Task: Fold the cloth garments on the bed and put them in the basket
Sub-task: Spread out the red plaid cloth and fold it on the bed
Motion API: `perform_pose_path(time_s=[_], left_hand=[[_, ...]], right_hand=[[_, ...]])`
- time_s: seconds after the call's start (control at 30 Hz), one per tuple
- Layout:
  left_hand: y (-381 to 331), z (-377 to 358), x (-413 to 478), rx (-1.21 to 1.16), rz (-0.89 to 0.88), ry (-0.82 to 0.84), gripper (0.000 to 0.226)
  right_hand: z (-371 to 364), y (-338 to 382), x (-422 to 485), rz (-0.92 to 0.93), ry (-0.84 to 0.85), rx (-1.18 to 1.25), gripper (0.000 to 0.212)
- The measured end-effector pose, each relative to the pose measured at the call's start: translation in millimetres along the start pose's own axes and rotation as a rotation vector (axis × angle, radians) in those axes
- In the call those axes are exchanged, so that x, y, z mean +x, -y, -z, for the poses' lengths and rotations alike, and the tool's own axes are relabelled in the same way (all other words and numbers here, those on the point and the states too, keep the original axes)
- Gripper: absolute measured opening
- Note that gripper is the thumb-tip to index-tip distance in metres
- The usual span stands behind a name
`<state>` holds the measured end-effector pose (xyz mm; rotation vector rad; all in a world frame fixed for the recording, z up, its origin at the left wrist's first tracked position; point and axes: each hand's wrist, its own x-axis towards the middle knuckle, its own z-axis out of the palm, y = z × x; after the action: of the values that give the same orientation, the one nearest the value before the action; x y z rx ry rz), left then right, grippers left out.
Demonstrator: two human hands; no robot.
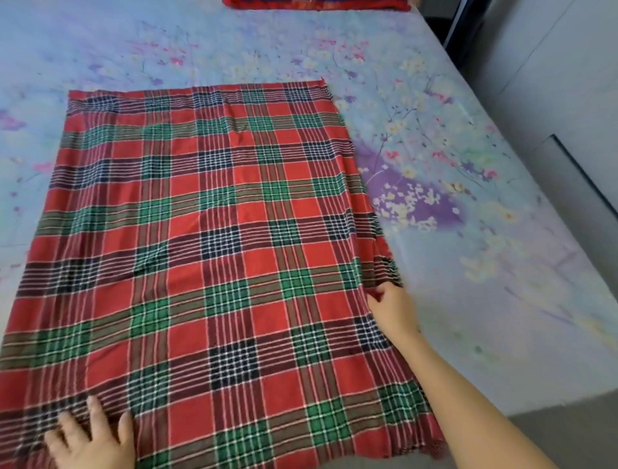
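Note:
A red, green and black plaid cloth (pixel 214 254) lies spread flat across the bed, reaching from the middle down to the near edge. My left hand (pixel 92 438) rests on its near left part with fingers spread and straight. My right hand (pixel 394 309) is at the cloth's right edge, where its fingers pinch the hem about halfway along. The cloth's right border is slightly rumpled just above that hand. No basket is in view.
The bed wears a pale blue floral sheet (pixel 451 174). Another red patterned fabric item (pixel 317 4) lies at the far edge of the bed. Beyond the bed's right side are a grey floor and a dark frame (pixel 465 30).

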<state>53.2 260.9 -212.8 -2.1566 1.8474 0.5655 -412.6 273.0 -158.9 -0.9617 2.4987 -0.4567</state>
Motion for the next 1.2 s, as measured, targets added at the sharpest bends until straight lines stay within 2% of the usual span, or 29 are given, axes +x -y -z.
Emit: perform_pose_path(time_s=[0.03, 0.13, 0.17, 0.27, 0.3, 0.43, 0.57, 0.7, 0.83, 0.93, 1.0, 1.07, 1.1, 1.2], left_hand=[[-14.0, 12.2, -12.9, -0.055, 0.048, 0.093, 0.079], [-43.1, 34.0, -29.6, 0.077, 0.104, -0.013, 0.052], [-50.7, 41.5, -29.6, 0.142, 0.056, -0.085, 0.055], [-65.0, 40.5, -32.1, 0.228, -0.272, -0.098, 0.063], [-73.6, 42.1, -36.0, 0.262, -0.308, -0.071, 0.062], [-97.3, 28.4, -34.3, 0.2, -0.277, 0.126, 0.06], [-101.0, 28.8, -37.0, 0.238, -0.235, 0.156, 0.058], [-97.5, 26.0, -36.0, 0.252, -0.238, 0.158, 0.059], [-95.5, 23.2, -37.6, 0.239, -0.244, 0.143, 0.058], [-94.3, 25.9, -37.8, 0.226, -0.246, 0.138, 0.057], [-91.3, 26.4, -39.1, 0.228, -0.245, 0.152, 0.056], [-86.2, 25.5, -42.8, 0.236, -0.242, 0.155, 0.056], [-83.7, 25.2, -44.1, 0.236, -0.243, 0.153, 0.055], [-80.9, 27.4, -45.1, 0.242, -0.239, 0.161, 0.054]], right_hand=[[-5.0, 2.2, -1.6, -0.03, 0.01, 0.045, 0.028], [-12.3, 9.1, -6.1, -0.129, 0.009, 0.071, 0.034], [-12.6, 8.8, -8.0, -0.151, 0.032, 0.06, 0.031], [-7.6, 2.6, -9.2, -0.194, 0.151, 0.126, 0.025], [-4.4, 0.2, -9.8, -0.197, 0.189, 0.171, 0.026], [12.9, -12.8, -15.8, -0.185, 0.174, 0.231, 0.018], [26.6, -40.8, -15.9, -0.213, 0.05, 0.343, 0.013], [30.4, -69.4, -8.9, -0.215, 0.031, 0.256, 0.015], [27.4, -79.9, -32.5, -0.218, 0.157, 0.239, 0.022], [29.6, -101.2, -61.0, -0.234, 0.414, 0.128, 0.019], [39.5, -117.4, -78.0, -0.274, 0.486, 0.151, 0.015], [56.8, -129.9, -86.0, -0.3, 0.389, 0.198, 0.018], [64.8, -136.2, -84.3, -0.275, 0.291, 0.12, 0.022], [77.4, -137.3, -80.3, -0.177, 0.036, -0.365, 0.023]])
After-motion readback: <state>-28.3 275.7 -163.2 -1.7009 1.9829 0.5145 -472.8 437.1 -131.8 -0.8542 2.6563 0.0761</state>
